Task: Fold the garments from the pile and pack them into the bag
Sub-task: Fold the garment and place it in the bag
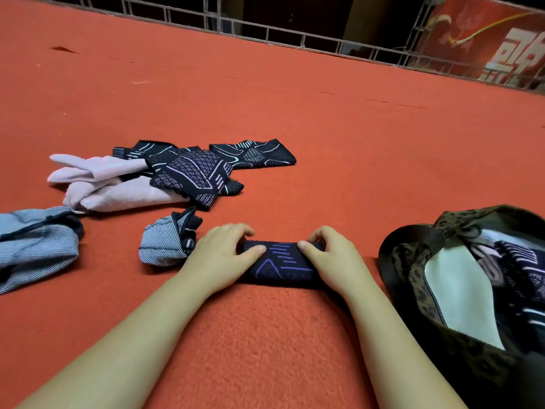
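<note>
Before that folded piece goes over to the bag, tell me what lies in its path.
Nothing visible does. The left hand and right hand grip the dark folded garment on the red carpet. Only bare carpet lies between it and the open bag to its right. The pile of garments lies away to the left.

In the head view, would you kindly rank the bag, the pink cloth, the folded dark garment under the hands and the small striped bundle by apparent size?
1. bag, though nearest the camera
2. pink cloth
3. folded dark garment
4. small striped bundle, close to third
</note>
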{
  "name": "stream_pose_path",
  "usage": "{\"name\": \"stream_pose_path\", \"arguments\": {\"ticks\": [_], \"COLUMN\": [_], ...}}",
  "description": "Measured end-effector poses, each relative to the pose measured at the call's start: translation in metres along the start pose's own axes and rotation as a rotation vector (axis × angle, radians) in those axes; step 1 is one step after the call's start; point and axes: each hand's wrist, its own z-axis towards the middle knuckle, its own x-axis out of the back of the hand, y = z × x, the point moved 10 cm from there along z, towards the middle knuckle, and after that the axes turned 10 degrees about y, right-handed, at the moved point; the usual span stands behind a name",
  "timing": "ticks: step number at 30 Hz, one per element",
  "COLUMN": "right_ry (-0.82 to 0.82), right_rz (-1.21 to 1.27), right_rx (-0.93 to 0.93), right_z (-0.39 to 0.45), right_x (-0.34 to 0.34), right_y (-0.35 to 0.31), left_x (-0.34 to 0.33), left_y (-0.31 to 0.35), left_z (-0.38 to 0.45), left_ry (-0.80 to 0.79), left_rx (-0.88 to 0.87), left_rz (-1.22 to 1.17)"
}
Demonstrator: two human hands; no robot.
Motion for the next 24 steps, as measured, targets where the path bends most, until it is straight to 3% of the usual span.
{"name": "stream_pose_path", "arguments": {"ticks": [2,6,14,17,20,24], "right_ry": [-0.024,-0.156,-0.106,-0.042,0.117,0.269], "right_rz": [-0.182,-0.173,-0.19,0.003,0.298,0.444], "right_rx": [-0.026,-0.026,-0.086,-0.127,-0.137,-0.104], "right_z": [-0.001,-0.008,-0.01,-0.009,-0.008,-0.019], "right_x": [-0.001,-0.009,-0.01,-0.005,0.009,0.039], "right_y": [0.004,0.002,0.002,0.0,-0.008,-0.024], "left_x": [-0.003,-0.018,-0.031,-0.022,-0.006,0.013], "left_y": [-0.006,-0.007,-0.009,0.001,0.007,0.022], "left_z": [0.001,-0.004,-0.008,-0.006,-0.005,-0.005], "left_ry": [-0.025,-0.154,-0.248,-0.174,-0.04,0.1], "left_rx": [0.029,0.061,0.089,0.098,0.201,0.232], "left_rz": [0.109,0.219,0.266,0.154,-0.196,-0.494]}}
